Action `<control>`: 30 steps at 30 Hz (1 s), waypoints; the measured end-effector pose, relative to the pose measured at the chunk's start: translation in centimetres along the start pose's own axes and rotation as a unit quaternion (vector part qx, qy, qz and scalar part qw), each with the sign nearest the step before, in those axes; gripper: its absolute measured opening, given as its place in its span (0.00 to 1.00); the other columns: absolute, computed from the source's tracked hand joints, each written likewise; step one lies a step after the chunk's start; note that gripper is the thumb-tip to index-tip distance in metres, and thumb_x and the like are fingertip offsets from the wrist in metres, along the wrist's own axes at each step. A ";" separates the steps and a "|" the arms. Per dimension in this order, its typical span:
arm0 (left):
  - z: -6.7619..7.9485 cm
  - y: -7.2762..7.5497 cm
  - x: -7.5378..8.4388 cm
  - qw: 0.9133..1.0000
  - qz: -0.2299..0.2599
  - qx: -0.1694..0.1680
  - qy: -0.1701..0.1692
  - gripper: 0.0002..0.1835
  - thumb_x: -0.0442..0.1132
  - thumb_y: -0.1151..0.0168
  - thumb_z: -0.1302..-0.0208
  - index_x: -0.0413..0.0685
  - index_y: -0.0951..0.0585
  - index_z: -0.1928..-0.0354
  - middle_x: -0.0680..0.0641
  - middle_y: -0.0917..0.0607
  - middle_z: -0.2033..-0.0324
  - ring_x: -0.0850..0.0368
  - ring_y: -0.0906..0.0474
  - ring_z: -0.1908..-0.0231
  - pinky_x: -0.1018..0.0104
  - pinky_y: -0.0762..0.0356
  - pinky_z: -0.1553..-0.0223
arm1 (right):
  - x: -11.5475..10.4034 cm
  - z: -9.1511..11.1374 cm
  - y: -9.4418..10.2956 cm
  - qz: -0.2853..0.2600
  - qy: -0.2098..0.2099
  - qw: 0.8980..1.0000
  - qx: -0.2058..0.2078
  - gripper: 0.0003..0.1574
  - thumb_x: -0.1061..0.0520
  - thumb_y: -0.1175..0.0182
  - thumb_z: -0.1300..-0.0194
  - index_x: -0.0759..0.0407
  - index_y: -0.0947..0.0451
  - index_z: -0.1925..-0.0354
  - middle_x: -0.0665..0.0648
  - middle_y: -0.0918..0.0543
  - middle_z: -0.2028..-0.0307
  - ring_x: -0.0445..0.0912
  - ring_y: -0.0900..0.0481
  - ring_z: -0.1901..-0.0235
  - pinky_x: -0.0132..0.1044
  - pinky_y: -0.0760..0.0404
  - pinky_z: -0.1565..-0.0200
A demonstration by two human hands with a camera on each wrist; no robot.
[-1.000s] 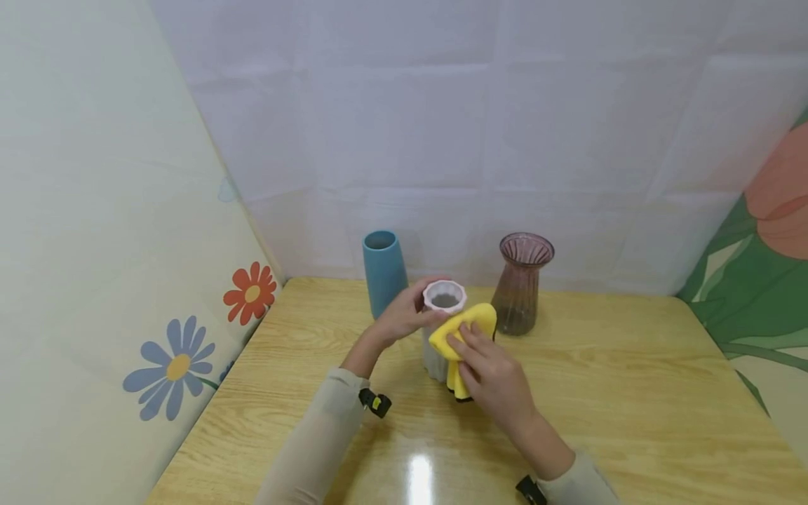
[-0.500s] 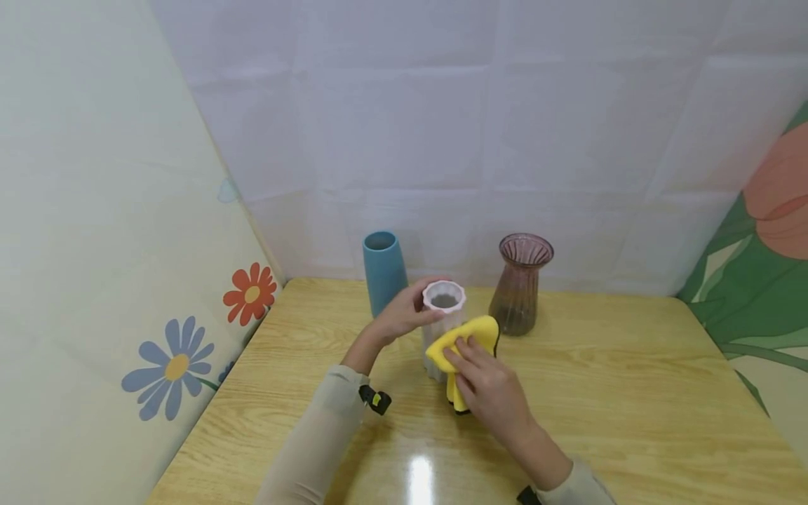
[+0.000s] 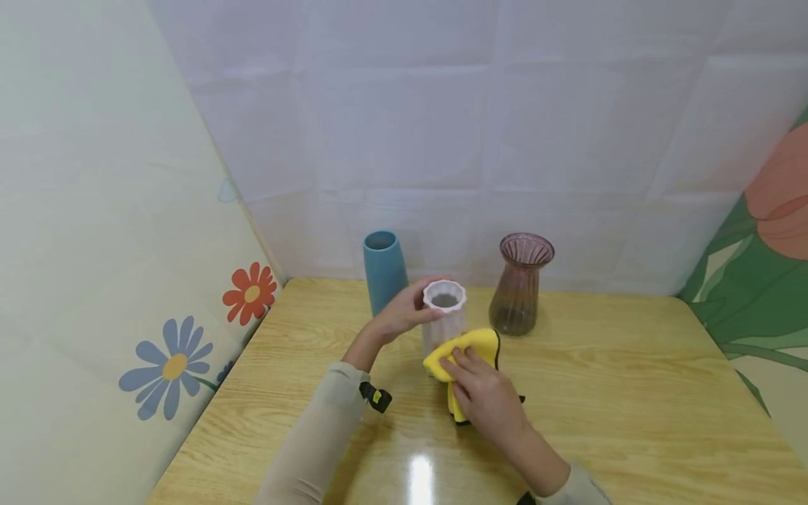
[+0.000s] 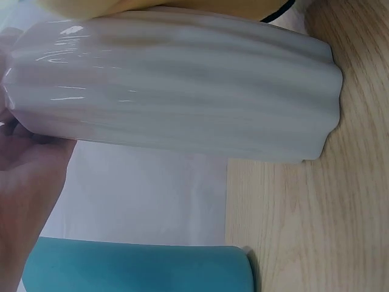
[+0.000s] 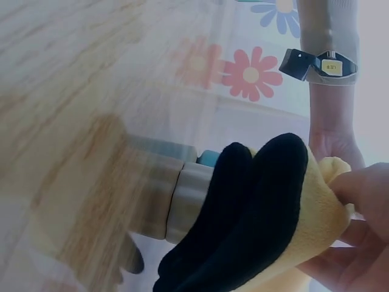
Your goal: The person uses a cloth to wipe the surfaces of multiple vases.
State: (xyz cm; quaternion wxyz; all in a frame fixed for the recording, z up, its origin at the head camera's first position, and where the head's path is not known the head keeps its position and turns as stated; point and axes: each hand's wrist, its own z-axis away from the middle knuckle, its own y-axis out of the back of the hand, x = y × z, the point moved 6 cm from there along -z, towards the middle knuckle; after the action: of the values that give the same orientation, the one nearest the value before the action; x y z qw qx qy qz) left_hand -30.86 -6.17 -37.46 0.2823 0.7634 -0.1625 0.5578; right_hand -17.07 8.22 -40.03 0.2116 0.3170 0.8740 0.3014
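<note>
A pale, fluted vase [image 3: 445, 327] with a scalloped rim stands upright on the wooden table [image 3: 606, 379]. My left hand [image 3: 404, 308] grips it just below the rim, fingers behind and thumb in front. With my right hand [image 3: 489, 393] I hold a folded yellow cloth [image 3: 470, 351] with black edging against the vase's lower right side. In the left wrist view the ribbed white wall of the vase [image 4: 182, 85] fills the upper part, the cloth [image 4: 200, 7] lying along its edge. The right wrist view shows the cloth's dark side [image 5: 255, 213] hanging from my fingers.
Behind my left hand a blue vase [image 3: 385, 273] stands on the table. A purple ribbed glass vase [image 3: 520, 287] stands to the right, farther back. A white sheet [image 3: 404, 140] hangs behind the table, with flower-printed panels at both sides.
My right hand has slid the yellow cloth down the side of the pale vase, from near the rim to its lower part. My left hand has stayed in place.
</note>
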 end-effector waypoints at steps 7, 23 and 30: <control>-0.1 0.1 -0.3 1.000 0.006 -0.004 -0.002 0.49 0.63 0.28 0.42 0.42 0.34 0.27 0.37 0.25 0.38 0.50 0.26 0.41 0.58 0.24 0.41 | 0.0 0.3 -0.9 -0.001 -0.027 0.997 -0.074 0.23 0.68 0.26 0.49 0.57 0.12 0.52 0.64 0.13 0.51 0.62 0.14 0.53 0.50 0.13 0.58; 1.7 1.1 -0.1 0.996 0.036 0.063 -0.048 0.43 0.48 0.29 0.35 0.44 0.39 0.24 0.41 0.32 0.29 0.44 0.35 0.30 0.48 0.40 0.27 | 0.1 -1.0 5.0 0.020 0.061 0.994 0.093 0.18 0.55 0.47 0.23 0.59 0.14 0.47 0.64 0.14 0.48 0.59 0.15 0.49 0.49 0.14 0.55; 2.3 -0.1 1.3 0.987 -0.059 0.138 -0.047 0.45 0.40 0.26 0.39 0.37 0.40 0.25 0.37 0.30 0.31 0.43 0.34 0.31 0.43 0.43 0.27 | 0.8 -2.0 4.9 0.064 0.105 0.982 0.146 0.21 0.56 0.53 0.19 0.60 0.14 0.47 0.64 0.14 0.47 0.59 0.14 0.49 0.49 0.14 0.56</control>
State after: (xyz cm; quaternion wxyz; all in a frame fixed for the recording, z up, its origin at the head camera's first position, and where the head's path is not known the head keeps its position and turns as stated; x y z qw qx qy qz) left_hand -28.64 -7.39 -36.78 0.1986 0.8287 -0.0512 0.5207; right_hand -16.67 11.03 -35.52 0.0503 0.3663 0.9038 0.2155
